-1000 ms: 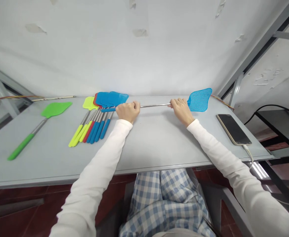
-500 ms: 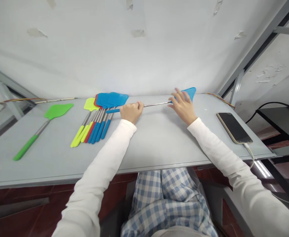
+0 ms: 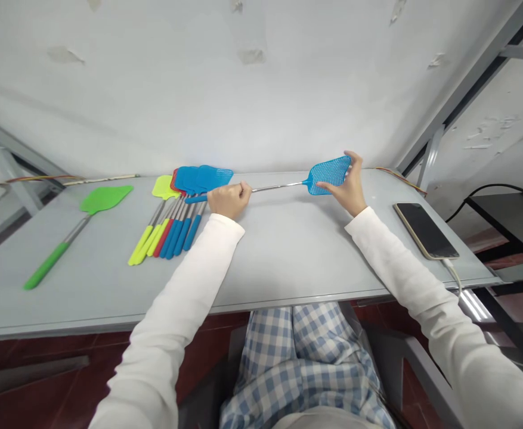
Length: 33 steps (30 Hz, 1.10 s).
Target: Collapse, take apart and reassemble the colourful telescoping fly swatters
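Hands well apart, both on one blue fly swatter (image 3: 279,186), which lies crosswise over the back half of the grey table (image 3: 297,256). Left hand (image 3: 229,199) closed in a fist around it, blue handle out one side, metal rod out the other. Right hand (image 3: 349,186) grips the edges of the mesh head (image 3: 326,173), thumb on the near edge, fingers at the far corner. Handle end overlaps the pile of swatters (image 3: 182,235), yellow, red and blue; contact cannot be told. Green swatter (image 3: 77,229) apart at left. Phone (image 3: 426,231) at right, cable plugged in.
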Each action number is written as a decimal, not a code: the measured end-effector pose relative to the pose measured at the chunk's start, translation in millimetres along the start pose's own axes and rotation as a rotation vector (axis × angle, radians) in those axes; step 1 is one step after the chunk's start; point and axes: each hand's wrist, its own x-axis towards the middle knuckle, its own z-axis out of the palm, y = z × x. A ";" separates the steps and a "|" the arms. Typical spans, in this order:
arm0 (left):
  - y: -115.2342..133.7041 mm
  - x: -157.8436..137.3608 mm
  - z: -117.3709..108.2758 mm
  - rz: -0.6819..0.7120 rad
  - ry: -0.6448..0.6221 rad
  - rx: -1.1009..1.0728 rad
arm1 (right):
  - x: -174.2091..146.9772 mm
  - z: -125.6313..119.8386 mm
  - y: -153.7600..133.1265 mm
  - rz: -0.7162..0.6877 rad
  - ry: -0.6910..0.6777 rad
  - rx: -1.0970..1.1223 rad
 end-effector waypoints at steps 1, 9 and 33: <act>-0.1 -0.1 -0.1 -0.013 0.002 -0.003 | 0.1 2.4 2.5 0.045 -0.013 0.094; 27.9 -16.4 3.2 -0.031 -0.083 -0.078 | -21.8 20.8 -34.0 0.179 -0.110 0.359; 74.7 -48.0 3.4 -0.278 -0.829 -1.698 | -33.9 23.6 -49.2 0.244 0.136 -0.002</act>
